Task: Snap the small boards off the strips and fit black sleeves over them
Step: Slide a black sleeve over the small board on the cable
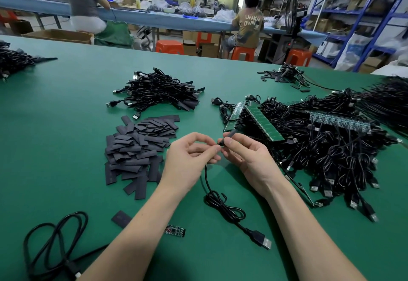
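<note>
busy workshop, green table (66, 108). left hand (187, 159) pinching cable (220, 201), right hand (245, 155) pinching sleeve (230, 135) at center; sleeve pile (136, 148) at 9 o'clock, strips (262, 124) at 2. best slid on straight, cable held taut.

- Bright, even overhead light; soft faint shadows under the hands on the green worktop (55, 139).
- Strong wide-angle bending at the edges; blue shelving (362, 22) leans.
- Slightly soft far background, mildly overexposed.

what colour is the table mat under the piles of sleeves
Dark green, seen plainly in the head view: the table mat under the black sleeves.
</note>
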Available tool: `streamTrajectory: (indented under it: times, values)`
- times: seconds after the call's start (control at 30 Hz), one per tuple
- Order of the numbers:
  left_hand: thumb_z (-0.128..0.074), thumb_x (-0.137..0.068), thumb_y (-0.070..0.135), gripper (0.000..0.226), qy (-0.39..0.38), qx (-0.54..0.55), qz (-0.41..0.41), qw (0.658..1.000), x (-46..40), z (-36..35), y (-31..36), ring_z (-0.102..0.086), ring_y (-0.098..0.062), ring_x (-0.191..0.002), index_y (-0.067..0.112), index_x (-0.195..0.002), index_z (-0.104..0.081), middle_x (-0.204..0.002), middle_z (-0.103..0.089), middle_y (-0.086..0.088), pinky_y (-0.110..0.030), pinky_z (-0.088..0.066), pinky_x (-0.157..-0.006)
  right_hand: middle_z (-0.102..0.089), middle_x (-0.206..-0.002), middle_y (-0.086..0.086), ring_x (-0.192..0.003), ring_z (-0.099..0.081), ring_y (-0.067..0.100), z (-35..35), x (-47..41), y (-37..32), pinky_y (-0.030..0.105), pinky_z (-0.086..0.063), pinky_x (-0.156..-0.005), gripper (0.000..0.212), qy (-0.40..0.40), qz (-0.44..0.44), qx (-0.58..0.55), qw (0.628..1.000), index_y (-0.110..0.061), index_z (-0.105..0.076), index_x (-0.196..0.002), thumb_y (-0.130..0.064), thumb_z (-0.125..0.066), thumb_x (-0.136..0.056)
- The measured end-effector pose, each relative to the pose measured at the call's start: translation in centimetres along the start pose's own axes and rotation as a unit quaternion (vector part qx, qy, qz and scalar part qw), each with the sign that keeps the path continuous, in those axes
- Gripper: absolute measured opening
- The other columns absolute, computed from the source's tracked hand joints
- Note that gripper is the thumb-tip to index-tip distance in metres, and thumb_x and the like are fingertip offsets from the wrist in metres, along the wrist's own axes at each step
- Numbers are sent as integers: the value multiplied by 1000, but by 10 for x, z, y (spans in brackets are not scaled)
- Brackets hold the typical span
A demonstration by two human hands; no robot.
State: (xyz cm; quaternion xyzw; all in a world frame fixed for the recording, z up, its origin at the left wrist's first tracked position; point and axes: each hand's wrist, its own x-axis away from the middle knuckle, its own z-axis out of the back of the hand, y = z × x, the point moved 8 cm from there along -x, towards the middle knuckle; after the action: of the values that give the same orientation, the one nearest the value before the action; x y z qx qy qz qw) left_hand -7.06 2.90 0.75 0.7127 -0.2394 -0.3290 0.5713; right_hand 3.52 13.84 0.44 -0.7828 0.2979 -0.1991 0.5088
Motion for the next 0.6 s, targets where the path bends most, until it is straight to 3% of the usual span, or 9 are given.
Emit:
streamTrajectory:
  times: [0.6]
  values:
    - [-81,-82,6,4,-27,9,7,1000,-1,-1,-4,-74,-17,-68,10,-83,-79,-76,-77,-10,-19,-57,-65,-73,-81,6,-65,-65,8,0,0,2,18,-55,-70,24,-18,-14,44,999,1,-71,-96,-16,-74,-79]
